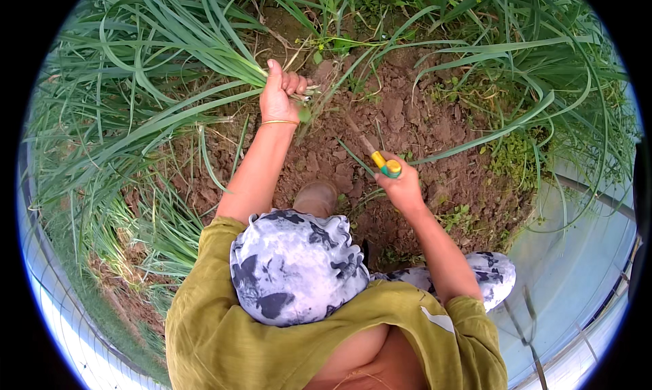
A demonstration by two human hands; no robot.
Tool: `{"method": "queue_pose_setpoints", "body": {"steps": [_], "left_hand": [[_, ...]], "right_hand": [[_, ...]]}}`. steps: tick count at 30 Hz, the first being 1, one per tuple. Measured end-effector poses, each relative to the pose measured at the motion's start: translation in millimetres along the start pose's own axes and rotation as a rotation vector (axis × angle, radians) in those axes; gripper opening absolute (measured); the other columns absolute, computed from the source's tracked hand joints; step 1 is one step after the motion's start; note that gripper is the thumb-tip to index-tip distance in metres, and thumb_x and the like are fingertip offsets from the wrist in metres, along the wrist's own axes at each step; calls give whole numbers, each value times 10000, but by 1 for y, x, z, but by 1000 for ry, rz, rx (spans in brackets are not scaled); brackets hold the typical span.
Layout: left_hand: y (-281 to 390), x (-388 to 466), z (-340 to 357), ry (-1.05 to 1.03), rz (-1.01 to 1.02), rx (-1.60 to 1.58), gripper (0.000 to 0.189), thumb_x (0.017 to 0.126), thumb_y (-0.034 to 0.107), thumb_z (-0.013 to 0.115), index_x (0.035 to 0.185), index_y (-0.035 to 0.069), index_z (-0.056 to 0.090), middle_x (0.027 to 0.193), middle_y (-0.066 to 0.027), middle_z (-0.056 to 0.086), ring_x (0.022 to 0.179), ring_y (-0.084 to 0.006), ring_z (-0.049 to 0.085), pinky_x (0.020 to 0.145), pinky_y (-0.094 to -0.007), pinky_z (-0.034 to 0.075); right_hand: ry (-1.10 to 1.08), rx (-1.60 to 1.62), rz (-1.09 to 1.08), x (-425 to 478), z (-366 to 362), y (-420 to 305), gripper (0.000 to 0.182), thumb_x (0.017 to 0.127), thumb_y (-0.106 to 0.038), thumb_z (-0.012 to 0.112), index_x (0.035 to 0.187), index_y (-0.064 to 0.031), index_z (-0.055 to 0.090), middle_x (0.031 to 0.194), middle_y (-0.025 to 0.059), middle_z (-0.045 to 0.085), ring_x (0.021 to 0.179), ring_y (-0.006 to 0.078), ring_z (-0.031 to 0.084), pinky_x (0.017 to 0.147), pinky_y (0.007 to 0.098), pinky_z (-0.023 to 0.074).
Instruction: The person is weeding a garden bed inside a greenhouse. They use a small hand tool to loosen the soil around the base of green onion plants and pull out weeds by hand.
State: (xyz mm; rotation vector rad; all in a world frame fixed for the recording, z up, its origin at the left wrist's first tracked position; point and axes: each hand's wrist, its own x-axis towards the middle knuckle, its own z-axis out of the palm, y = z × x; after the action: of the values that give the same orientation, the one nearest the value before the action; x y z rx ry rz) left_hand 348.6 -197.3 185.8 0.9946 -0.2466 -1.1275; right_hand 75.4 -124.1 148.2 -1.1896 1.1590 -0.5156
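My left hand (282, 87) is closed around a bunch of long green leafy stalks (224, 51), resembling leeks or green onions, whose pale root ends stick out past the fingers. The leaves fan out to the upper left. In my right hand (402, 181) is a hand tool (379, 158) with a yellow and green handle; its narrow brownish shaft points up and left towards the soil, and its tip is blurred. Loose brown soil (326, 150) lies beneath and between the hands.
Dense green plants (519, 49) stand ahead and on both sides. Cut or pulled stalks (122, 242) lie at lower left. A brown boot (316, 197) rests on the soil before my patterned knee (295, 268). Translucent sheeting (550, 268) with dark bars runs along the right.
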Motion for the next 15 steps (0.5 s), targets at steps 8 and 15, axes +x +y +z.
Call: {"method": "queue_pose_setpoints", "body": {"steps": [8,15], "left_hand": [[-10,22,-8,279,-36,-304,461,879,441,518,591,132,332,565,1,312,584,-159,348,681,-335,418],[16,44,-52,130,234,188,364,864,315,597,644,112,388,577,-1,389,536,-135,383,558,-293,408]], "right_hand": [[168,205,-158,-52,1,-41,403,764,-3,637,1144,43,510,1106,118,568,994,173,546,869,286,426],[90,65,54,-48,-5,-36,433,743,-64,644,1149,13,515,975,74,607,886,105,550,808,257,439]]}}
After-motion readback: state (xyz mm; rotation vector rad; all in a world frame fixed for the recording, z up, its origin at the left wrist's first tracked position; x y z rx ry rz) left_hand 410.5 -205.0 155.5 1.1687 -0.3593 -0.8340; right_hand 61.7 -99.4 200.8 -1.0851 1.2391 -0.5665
